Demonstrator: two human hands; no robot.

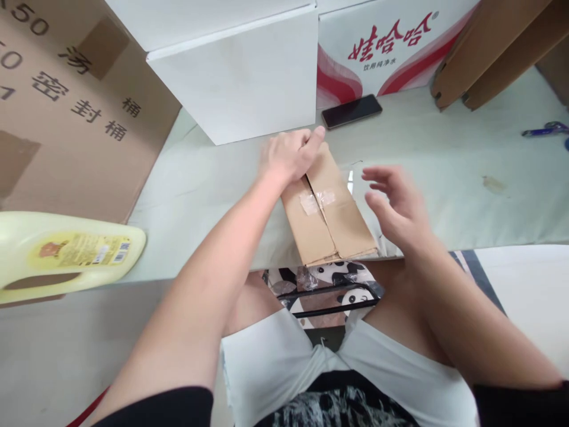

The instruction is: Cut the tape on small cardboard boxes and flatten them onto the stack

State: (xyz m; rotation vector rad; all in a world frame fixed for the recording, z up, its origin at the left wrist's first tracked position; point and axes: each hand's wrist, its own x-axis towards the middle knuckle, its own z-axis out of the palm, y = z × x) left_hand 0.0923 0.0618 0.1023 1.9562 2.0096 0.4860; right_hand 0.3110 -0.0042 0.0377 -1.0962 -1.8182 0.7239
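Note:
A flat brown cardboard box (344,210) lies on the pale green tabletop near its front edge. Its two top flaps meet along a middle seam, with pieces of clear tape across it. My left hand (291,155) grips the far end of the box, fingers curled over it and partly hidden. To the right of the box, my right hand (398,204) is held in the air with fingers apart, slightly blurred and holding nothing. A small shiny strip (350,181) shows between the box and that hand.
Behind the box stand white cartons (240,83), a red-and-white printed carton (377,53) and a black phone (352,111). A large brown carton (89,118) and a yellow jug (75,252) are at left. Folded cardboard (484,53) and blue scissors (540,131) are at right.

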